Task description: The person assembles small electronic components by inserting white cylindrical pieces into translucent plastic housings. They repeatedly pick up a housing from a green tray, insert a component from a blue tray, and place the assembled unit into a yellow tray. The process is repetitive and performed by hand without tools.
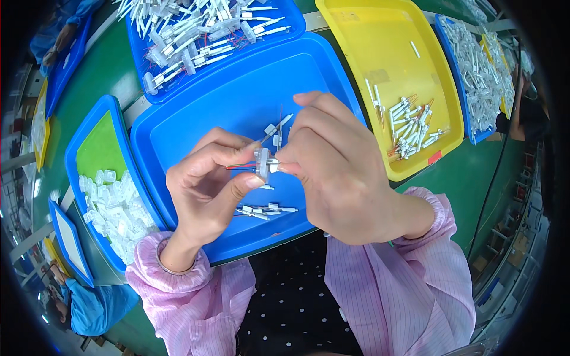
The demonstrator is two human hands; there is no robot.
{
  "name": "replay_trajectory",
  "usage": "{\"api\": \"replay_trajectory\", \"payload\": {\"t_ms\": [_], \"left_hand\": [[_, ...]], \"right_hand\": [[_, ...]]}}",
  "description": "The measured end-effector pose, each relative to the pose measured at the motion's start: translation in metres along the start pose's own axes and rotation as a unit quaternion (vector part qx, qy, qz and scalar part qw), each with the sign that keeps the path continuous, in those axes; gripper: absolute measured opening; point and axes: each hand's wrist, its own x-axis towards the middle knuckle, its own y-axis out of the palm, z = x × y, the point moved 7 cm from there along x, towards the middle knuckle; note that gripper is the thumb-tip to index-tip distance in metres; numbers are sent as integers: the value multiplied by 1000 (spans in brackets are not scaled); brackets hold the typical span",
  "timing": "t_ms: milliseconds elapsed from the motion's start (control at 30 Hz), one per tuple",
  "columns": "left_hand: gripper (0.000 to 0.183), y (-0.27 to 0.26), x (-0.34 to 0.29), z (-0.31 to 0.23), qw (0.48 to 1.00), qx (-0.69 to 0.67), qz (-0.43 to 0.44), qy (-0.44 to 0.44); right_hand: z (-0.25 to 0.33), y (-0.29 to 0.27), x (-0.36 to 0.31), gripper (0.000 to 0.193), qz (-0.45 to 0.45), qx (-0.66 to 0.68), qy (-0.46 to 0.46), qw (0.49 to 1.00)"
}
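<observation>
Over the middle blue tray [205, 110], my left hand [202, 184] pinches a small clear plastic housing [262, 161] between thumb and fingertips. Thin red wires stick out of it toward my left palm. My right hand [341, 169] is closed on a small white stick-like part [274, 165] at the housing's right side; its fingers partly hide that part. Beneath my hands, several white stick-like pieces with wires [264, 210] lie in the tray, and a few more pieces [276, 130] show just behind the fingers.
Behind, a blue tray [300, 21] is heaped with wired white parts. A yellow tray [380, 47] at right holds white sticks. Left, a blue-rimmed tray [113, 110] contains clear housings [116, 204]. Another filled tray [475, 77] stands far right. Blue-sleeved people [101, 305] work at left.
</observation>
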Motion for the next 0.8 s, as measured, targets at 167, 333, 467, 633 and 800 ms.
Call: {"api": "replay_trajectory", "payload": {"t_ms": [167, 333, 467, 633, 800], "left_hand": [[27, -1, -1, -7, 997, 72, -13, 33], [31, -11, 7, -9, 998, 62, -25, -19], [35, -29, 8, -5, 991, 55, -105, -57], [35, -23, 13, -10, 993, 44, -93, -62], [29, -22, 10, -5, 988, -11, -126, -88]], "right_hand": [[2, 0, -4, 12, -42, -14, -37, 998], [-10, -10, 6, 15, 57, 51, 22, 997], [-112, -71, 2, 26, -46, -237, 230, 943], [-271, -151, -50, 30, 72, -462, 430, 772], [-277, -130, -53, 23, 65, -405, 403, 818]]}}
